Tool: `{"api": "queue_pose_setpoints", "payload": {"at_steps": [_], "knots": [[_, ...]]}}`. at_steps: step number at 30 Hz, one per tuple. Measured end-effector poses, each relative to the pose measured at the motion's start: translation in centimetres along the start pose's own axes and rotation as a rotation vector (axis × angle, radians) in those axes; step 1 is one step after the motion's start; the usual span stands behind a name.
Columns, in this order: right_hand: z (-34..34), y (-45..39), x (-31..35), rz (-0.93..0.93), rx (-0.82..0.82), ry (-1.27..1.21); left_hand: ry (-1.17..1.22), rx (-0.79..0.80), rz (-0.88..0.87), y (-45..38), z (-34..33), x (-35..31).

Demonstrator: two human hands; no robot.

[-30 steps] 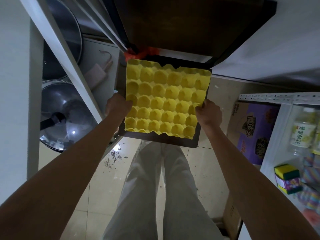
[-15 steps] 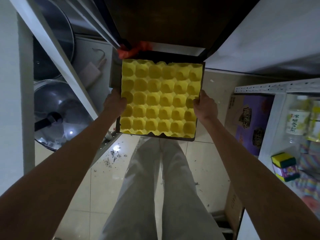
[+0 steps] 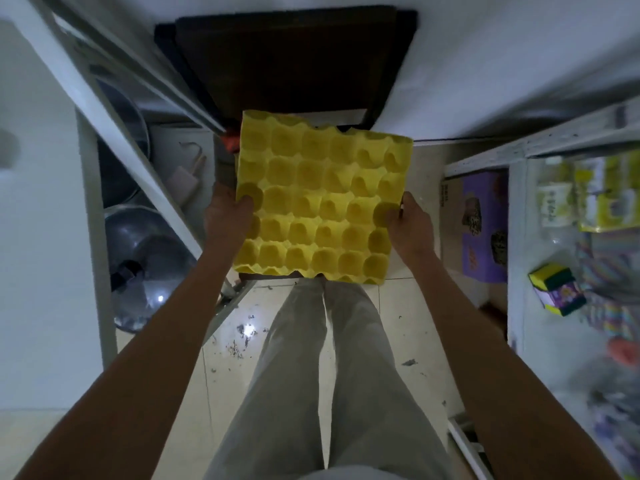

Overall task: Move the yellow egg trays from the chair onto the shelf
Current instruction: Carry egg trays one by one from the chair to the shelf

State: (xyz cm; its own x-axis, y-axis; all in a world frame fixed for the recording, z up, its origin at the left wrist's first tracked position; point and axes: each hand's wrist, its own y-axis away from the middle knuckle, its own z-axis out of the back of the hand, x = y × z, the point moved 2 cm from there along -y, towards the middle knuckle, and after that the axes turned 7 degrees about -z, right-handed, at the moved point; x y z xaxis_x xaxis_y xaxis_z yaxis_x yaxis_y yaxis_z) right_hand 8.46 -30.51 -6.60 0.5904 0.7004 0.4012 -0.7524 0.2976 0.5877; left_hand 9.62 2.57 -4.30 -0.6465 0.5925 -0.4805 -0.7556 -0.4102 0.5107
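A yellow egg tray [image 3: 322, 199] is held flat in front of me, above the dark chair [image 3: 287, 60] whose back shows behind it. My left hand [image 3: 225, 213] grips the tray's left edge with the thumb on top. Gripping the right edge the same way is my right hand [image 3: 412, 226]. The tray covers the chair seat, so I cannot see whether more trays lie there. A white shelf [image 3: 512, 157] stands to the right.
The right shelf holds bottles [image 3: 554, 206], a sponge pack [image 3: 554, 289] and a purple box [image 3: 485, 230] below. On the left a white rack [image 3: 114, 126] holds steel pot lids [image 3: 149, 268]. My legs [image 3: 322, 375] stand on a tiled floor with scattered debris.
The tray has risen off the chair seat and come towards me, tilting slightly clockwise. Both hands kept their grip on its sides, and the view has shifted.
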Motion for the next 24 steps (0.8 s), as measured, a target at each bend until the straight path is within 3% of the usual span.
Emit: {"api": "queue_pose_setpoints", "payload": {"at_steps": [6, 15, 24], "knots": [[6.4, 12.3, -6.9, -0.180, -0.186, -0.267, 0.099, 0.204, -0.168, 5.9, -1.1, -7.2], [11.6, 34.5, -16.9, -0.665, -0.467, -0.622, 0.023, 0.487, -0.483, 24.7, -4.7, -14.4], [7.7, 54.2, -25.8, -0.796, -0.629, -0.797, -0.135, 0.609, -0.806, 42.8, -5.4, -12.3]]}}
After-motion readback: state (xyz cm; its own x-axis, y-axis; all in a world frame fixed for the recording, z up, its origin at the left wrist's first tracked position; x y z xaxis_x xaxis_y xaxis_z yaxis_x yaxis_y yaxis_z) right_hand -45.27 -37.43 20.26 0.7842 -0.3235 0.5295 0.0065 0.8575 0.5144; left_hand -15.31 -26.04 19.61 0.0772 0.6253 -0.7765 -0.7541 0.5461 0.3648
